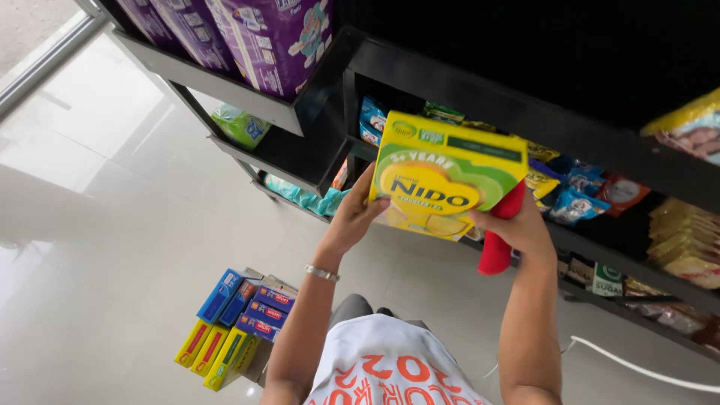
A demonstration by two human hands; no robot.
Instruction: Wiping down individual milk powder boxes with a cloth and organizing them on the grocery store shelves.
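Gripping yellow box (442, 176) w/ both hands | R hand (517, 225) also clutches red cloth (499, 240) | shelf (480, 90) behind | L hand (354, 217)

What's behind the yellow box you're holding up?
Behind the yellow box, a red cloth in the right hand and dark shelves of packets; whatever lies directly behind the box is covered.

One cam only, head-worn, looking steeply down & fwd from above the arms. Close: hands (352, 217) and box (442, 176) mid-frame, shelves (420, 79) across the top, floor (97, 225) far below at left. No 2nd view to share.
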